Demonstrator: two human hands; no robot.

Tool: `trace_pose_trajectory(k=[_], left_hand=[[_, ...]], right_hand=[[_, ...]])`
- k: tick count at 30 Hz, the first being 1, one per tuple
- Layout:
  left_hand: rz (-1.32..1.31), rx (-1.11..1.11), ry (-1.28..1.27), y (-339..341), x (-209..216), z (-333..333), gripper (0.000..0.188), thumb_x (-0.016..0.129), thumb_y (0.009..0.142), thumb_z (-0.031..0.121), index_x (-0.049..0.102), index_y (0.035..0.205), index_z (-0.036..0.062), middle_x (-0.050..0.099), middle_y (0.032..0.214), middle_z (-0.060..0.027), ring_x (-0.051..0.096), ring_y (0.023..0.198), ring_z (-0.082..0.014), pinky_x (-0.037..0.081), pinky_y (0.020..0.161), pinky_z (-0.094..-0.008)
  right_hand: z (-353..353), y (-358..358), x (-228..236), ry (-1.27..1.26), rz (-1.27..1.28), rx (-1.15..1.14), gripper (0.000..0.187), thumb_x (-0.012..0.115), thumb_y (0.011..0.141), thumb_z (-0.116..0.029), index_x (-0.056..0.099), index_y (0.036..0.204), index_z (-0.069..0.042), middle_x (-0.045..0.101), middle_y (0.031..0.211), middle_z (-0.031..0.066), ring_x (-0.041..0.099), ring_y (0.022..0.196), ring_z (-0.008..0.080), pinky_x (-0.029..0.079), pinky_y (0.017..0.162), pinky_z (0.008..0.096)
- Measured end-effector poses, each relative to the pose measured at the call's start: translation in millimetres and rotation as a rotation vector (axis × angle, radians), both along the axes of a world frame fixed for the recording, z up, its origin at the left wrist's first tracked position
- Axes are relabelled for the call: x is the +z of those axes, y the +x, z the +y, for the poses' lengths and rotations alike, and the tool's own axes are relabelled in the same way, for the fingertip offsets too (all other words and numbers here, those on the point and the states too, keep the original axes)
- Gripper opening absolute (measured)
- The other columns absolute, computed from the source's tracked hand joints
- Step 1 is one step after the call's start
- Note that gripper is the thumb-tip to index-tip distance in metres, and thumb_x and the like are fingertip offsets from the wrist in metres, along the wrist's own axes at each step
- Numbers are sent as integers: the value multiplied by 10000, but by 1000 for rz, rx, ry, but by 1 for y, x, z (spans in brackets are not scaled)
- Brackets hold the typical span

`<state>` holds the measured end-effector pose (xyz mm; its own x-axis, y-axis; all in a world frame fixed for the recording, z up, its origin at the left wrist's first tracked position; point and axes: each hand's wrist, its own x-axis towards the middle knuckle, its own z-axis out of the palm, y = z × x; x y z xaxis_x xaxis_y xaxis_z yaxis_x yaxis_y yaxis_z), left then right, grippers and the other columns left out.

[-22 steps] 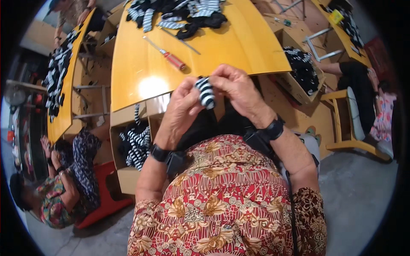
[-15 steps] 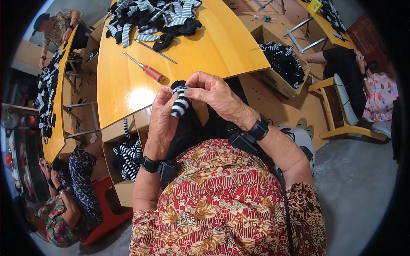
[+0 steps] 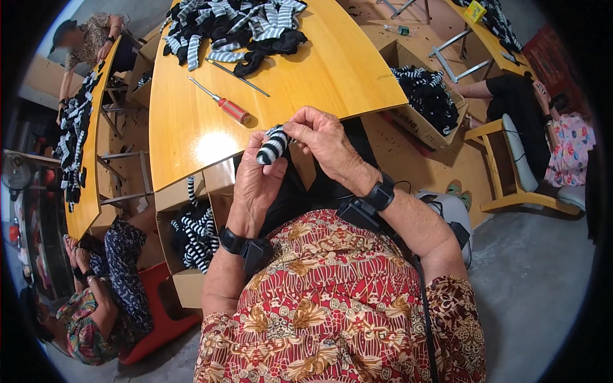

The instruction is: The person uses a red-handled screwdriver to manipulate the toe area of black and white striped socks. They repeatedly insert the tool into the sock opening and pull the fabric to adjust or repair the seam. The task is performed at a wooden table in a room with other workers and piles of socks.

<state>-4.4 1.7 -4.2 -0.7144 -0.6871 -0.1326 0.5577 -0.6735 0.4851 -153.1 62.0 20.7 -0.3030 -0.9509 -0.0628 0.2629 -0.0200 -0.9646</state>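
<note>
In front of my body, just off the near edge of the wooden table (image 3: 325,83), I hold a small black-and-white striped knit sock (image 3: 273,147). Its rounded end points down and toward me. My left hand (image 3: 257,182) is closed around its lower side, with the thumb below it. The fingers of my right hand (image 3: 329,145) pinch its far upper end, and part of that end is hidden by them. On the tabletop beyond my hands lies a screwdriver (image 3: 233,110) with a red handle.
A heap of striped and black knit socks (image 3: 236,32) covers the table's far part, a thin metal rod (image 3: 239,78) beside it. Cardboard boxes (image 3: 189,288) of striped knits stand below left and at right (image 3: 418,132). Several people sit at side tables; a wooden chair (image 3: 511,166) stands right.
The sock has turned in my hands, so its rounded end lies farther left and higher. My left hand has rolled and moved slightly right; my right hand still pinches the far end.
</note>
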Motion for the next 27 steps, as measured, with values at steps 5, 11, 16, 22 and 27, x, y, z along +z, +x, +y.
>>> trace_pose_trajectory(k=[5,11,16,22,27], left_hand=[[-106,-158,-181,1,24,10,132,555,967,139,515,1066,62,659,921,-114,405,462,-10,329,439,-129],[-112,-143,-205,14,14,1,158,625,928,125,532,1045,73,650,911,-70,462,555,-33,385,501,-158],[-236,-16,-276,13,18,-4,130,643,914,109,546,999,88,624,866,-3,592,702,-61,486,606,-180],[-250,-37,-381,18,13,-4,133,630,923,126,529,1002,88,634,873,-16,603,730,-65,492,617,-178],[-229,-85,-382,18,16,-5,132,642,918,130,531,979,92,605,828,20,582,694,-48,469,592,-161]], right_hand=[[-2,-3,-4,6,-195,74,75,649,899,-133,632,859,-72,607,758,-39,528,637,21,436,560,169],[8,-6,-1,-33,-234,190,91,643,912,-150,607,921,-66,597,809,-45,510,689,-8,399,576,133],[9,-16,11,37,-96,316,173,674,890,-175,604,988,-51,585,849,-35,511,758,19,393,600,152],[6,-14,7,126,-160,372,150,659,903,-172,607,964,-45,581,800,-26,491,639,29,378,537,155],[7,-13,3,23,-222,255,96,643,918,-160,598,913,-76,564,758,-42,469,605,11,352,507,143]])
